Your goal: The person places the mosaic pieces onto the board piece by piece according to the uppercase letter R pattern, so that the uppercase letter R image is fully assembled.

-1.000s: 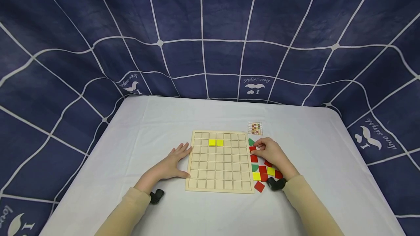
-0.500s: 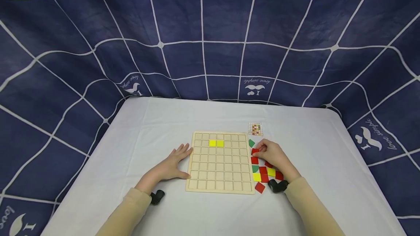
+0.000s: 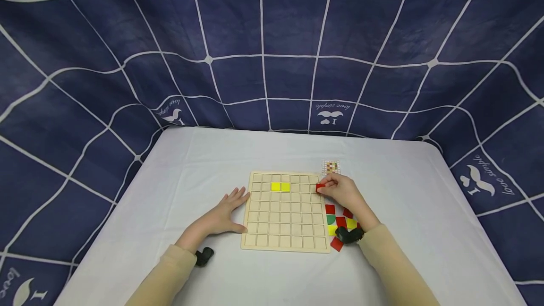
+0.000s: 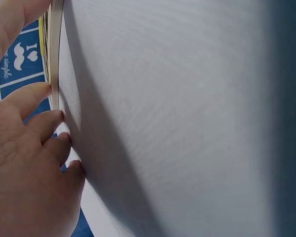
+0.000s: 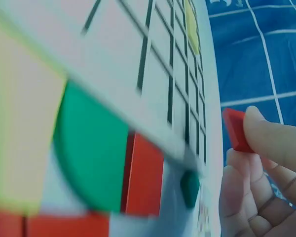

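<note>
My right hand pinches a red square tile between thumb and fingers, above the right edge of a wooden grid board. In the right wrist view the red tile is tilted and lifted clear of the board. My left hand lies at the board's left side, fingers spread, with thumb and fingertips touching the edge. In the left wrist view, fingertips rest against the board's side. Two yellow tiles sit side by side in the board's second row from the back.
Right of the board lie loose red, yellow and green tiles, among them a green rounded tile and a red tile. A small card with a coloured grid lies behind the right hand. Dark blue cloth hangs behind the white table.
My right hand has lifted the red tile from the loose pieces and carried it left and away from me, over the board's right edge. The left hand has stayed put.
</note>
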`<state>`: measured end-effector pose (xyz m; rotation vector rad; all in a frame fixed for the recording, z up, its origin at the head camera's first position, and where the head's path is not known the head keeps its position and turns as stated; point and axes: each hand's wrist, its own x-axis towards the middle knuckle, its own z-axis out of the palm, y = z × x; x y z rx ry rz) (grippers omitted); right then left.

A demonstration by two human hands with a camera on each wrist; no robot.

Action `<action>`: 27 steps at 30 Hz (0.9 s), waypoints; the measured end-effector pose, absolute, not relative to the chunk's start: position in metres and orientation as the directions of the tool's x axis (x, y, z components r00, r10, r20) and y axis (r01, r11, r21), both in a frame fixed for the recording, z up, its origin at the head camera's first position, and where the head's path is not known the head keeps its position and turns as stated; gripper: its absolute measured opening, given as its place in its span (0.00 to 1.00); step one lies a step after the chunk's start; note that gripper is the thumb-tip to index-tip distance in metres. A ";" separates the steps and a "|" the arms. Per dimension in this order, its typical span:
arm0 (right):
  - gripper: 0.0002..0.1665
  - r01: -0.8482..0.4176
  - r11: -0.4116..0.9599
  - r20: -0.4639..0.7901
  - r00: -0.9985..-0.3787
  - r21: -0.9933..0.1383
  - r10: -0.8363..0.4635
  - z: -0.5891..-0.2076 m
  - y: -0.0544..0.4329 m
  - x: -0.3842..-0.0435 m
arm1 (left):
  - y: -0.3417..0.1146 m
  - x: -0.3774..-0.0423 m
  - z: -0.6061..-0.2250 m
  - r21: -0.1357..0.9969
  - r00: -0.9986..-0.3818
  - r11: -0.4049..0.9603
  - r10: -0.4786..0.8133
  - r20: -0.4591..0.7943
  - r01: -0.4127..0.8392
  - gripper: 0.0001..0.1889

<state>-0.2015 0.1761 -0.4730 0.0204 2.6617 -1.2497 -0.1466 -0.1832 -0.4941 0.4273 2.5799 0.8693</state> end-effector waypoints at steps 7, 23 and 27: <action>0.10 0.054 0.609 -0.145 -0.984 -0.791 -0.101 -0.477 0.150 -0.211 | -0.183 -0.146 -0.495 0.626 -0.880 0.762 0.398 -0.257 0.162 0.56; 0.05 0.001 0.643 -0.128 -0.980 -0.766 -0.150 -0.487 0.116 -0.215 | -0.183 -0.146 -0.494 0.633 -0.881 0.758 0.397 -0.257 0.157 0.56; 0.05 -0.011 0.653 -0.119 -0.981 -0.757 -0.155 -0.487 0.115 -0.215 | -0.183 -0.146 -0.495 0.628 -0.879 0.760 0.403 -0.255 0.167 0.56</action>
